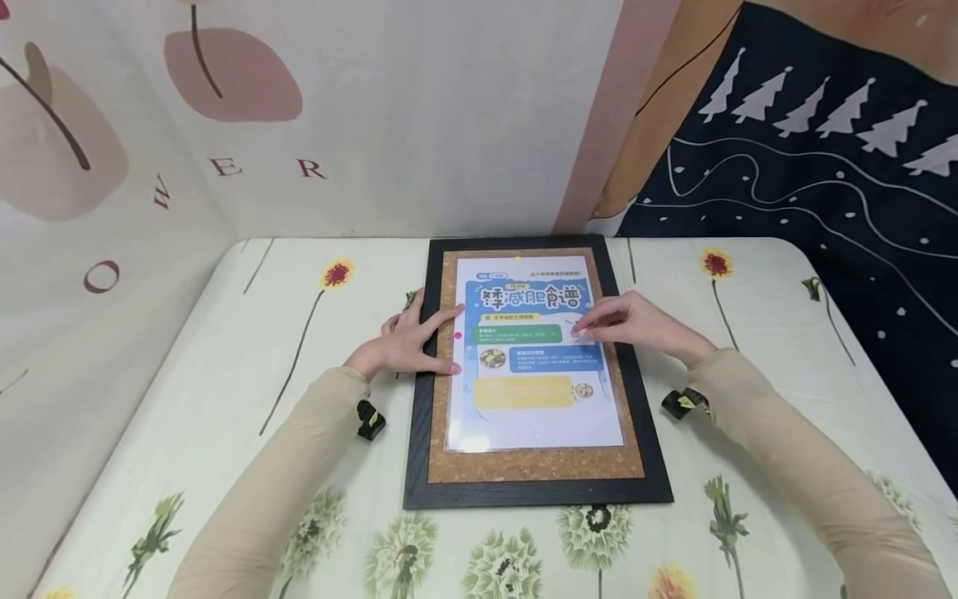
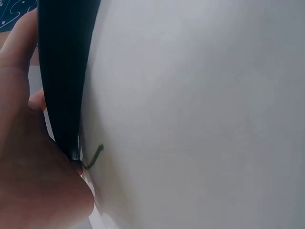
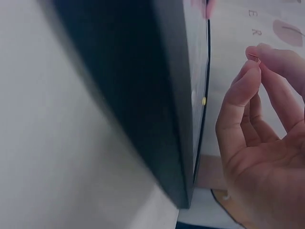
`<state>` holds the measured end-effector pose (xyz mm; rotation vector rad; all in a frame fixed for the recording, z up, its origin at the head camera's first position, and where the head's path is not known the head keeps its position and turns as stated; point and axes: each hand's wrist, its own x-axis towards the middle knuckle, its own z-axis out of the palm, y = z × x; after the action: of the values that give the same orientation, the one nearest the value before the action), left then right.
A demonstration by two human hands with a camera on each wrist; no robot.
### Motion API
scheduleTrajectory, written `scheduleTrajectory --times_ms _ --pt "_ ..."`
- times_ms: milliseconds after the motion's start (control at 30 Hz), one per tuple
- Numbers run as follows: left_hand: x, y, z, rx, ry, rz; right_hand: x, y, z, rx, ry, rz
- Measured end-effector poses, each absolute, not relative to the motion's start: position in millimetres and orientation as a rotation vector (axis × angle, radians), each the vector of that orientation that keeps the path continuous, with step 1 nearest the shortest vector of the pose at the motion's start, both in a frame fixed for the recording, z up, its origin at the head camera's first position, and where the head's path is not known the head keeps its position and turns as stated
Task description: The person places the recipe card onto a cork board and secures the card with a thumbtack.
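Note:
A black-framed corkboard lies flat on the table, a printed poster in a clear sleeve on it. A yellow thumbtack sits at the poster's top edge and a pink thumbtack at its left edge. My left hand rests over the frame's left side, fingers spread, index finger and thumb pressing the poster's left edge. Above the poster's right part, my right hand pinches a small thumbtack between thumb and index finger; its thin metal point shows in the right wrist view.
The table wears a white cloth with printed flowers. Behind it hangs a pale curtain, and a dark cloth with white trees hangs at the right. Black cameras are strapped at the left wrist and right wrist.

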<state>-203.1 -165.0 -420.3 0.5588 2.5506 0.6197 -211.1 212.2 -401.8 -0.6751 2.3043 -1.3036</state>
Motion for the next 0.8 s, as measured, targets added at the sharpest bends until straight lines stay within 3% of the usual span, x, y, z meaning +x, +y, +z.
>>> scheduleTrajectory --times_ms 800 --pt "-204.0 -165.2 -420.9 0.551 2.548 0.598 -196.8 178.6 -401.4 -0.966 2.108 -1.224"
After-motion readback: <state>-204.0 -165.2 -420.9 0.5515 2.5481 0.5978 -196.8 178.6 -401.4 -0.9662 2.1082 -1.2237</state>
